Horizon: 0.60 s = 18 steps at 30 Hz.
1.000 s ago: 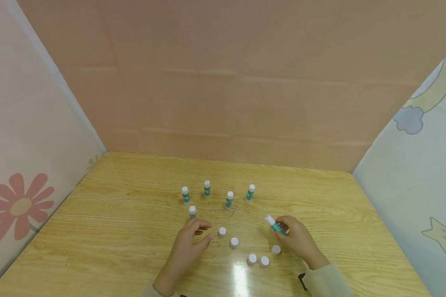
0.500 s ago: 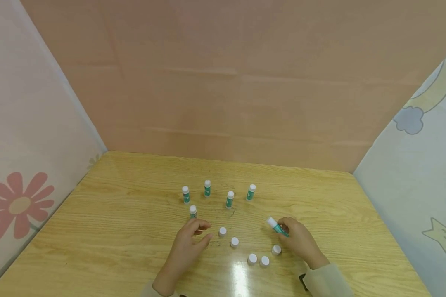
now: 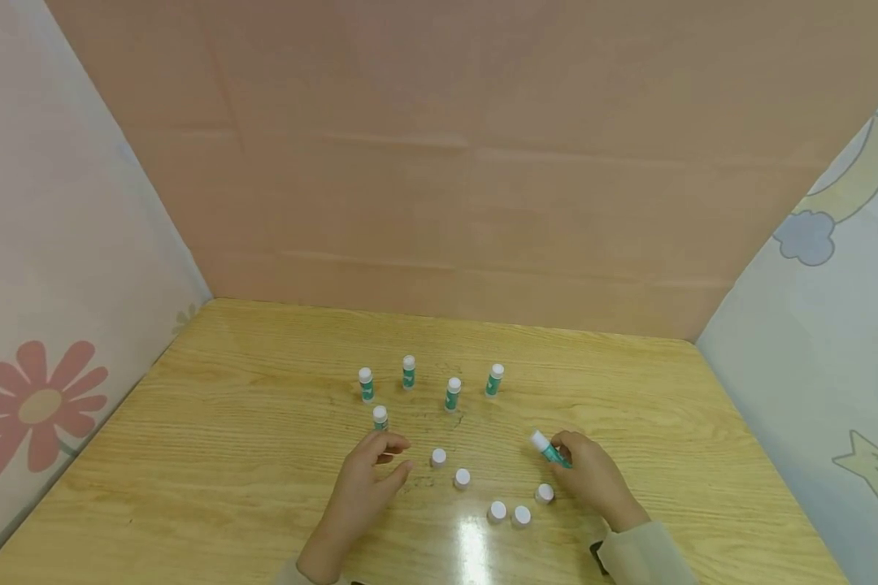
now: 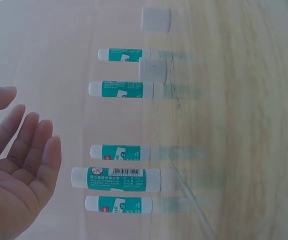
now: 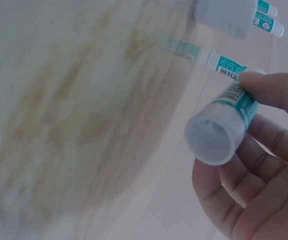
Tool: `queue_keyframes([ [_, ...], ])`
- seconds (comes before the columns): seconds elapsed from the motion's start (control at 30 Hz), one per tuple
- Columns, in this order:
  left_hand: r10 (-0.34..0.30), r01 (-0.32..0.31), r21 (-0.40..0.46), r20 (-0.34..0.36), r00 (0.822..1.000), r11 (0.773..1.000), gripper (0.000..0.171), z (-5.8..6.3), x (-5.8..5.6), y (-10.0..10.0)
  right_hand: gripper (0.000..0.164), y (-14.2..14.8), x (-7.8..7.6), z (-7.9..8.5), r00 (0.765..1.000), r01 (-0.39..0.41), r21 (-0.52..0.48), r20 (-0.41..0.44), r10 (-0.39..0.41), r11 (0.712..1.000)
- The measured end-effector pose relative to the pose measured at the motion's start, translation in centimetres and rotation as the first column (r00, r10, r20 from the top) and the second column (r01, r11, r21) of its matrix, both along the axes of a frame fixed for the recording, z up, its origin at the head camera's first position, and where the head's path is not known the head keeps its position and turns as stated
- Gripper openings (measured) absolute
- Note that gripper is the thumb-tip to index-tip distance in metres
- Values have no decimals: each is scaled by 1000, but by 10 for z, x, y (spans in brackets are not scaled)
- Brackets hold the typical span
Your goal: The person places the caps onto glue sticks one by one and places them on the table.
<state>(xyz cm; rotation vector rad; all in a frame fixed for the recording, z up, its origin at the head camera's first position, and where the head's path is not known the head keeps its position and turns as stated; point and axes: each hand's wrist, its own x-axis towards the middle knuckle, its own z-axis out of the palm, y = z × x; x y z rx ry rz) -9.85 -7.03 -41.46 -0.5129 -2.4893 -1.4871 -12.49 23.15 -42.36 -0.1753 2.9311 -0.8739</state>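
Observation:
My right hand (image 3: 593,479) pinches a green-and-white glue stick (image 3: 552,451) between thumb and fingers. It is tilted, white end up and to the left, above the table. In the right wrist view, the hollow white end of that glue stick (image 5: 211,135) faces the camera. My left hand (image 3: 358,487) holds nothing; its fingers are loosely bent, just in front of a standing glue stick (image 3: 380,418). Seen from the left wrist, the palm and spread fingers (image 4: 34,155) are beside a row of upright glue sticks (image 4: 116,179).
Further back on the wooden table (image 3: 227,455) stand more glue sticks, including one at the right (image 3: 494,380) and one at the left (image 3: 367,384). Several white caps lie between the hands, such as this cap (image 3: 462,478) and the cap (image 3: 545,493) near my right hand.
My right hand has drifted slightly right and toward me with the glue stick in it. My left hand has shifted a little left. The standing glue sticks and the caps stay put.

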Motion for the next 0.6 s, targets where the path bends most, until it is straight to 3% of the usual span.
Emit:
queue_keyframes([
  [0.37, 3, -3, -7, -9, 1000, 1000, 18, 0, 1, -2, 19, 3, -2, -3, 1000, -5, 54, 11, 4, 999],
  [0.6, 22, -21, -19, 47, 999, 1000, 19, -1, -1, -5, 18, 2, -1, -4, 999, 0, 68, 33, -2, 998],
])
